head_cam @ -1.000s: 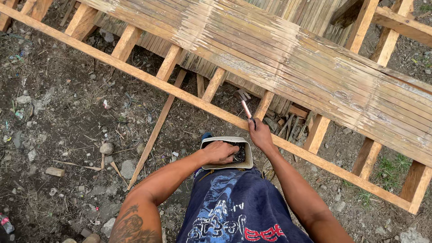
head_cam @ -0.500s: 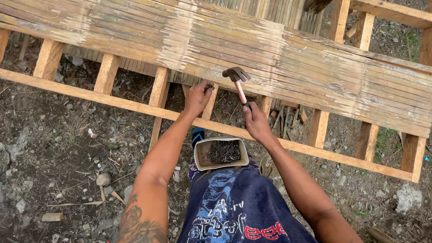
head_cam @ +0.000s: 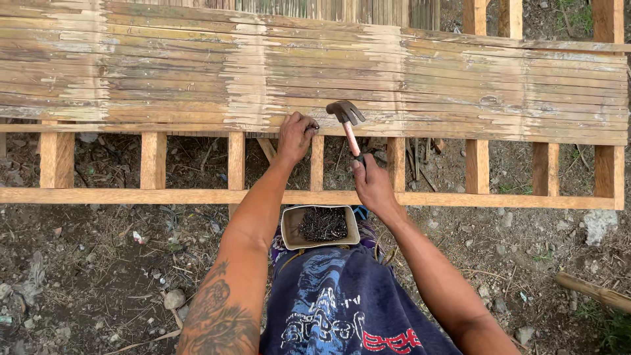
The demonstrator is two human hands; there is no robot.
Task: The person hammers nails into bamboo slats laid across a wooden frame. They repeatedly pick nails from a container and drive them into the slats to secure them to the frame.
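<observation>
Fingers of the left hand (head_cam: pixel 295 137) are pinching together narrowly at the lower edge of the bamboo slat panel (head_cam: pixel 197 72), apparently on a small nail, though the nail itself is too small to confirm. Fingers of the right hand (head_cam: pixel 372 184) are wrapping closed around the lower end of the hammer handle.

Bamboo slat panel: lying across the upper half of the view, its flattened strips running left to right, weathered and streaked with pale patches. It is resting on the wooden frame (head_cam: pixel 151 196), whose long rail is running across the middle of the view with short uprights joining it to the panel's underside.

Ground (head_cam: pixel 85 263): bare dirt showing below and through the frame, strewn with stones, twigs and scraps.

Dark blue printed garment (head_cam: pixel 342 309): covering the person's lap at the bottom centre.

Rectangular metal tray (head_cam: pixel 320 225): sitting just above the garment, between the two forearms, holding a heap of dark nails (head_cam: pixel 323 223).

Hammer (head_cam: pixel 346 125): standing nearly upright with a reddish handle, its claw head hanging just right of the left fingertips, at the panel's lower edge, not touching the left hand.
</observation>
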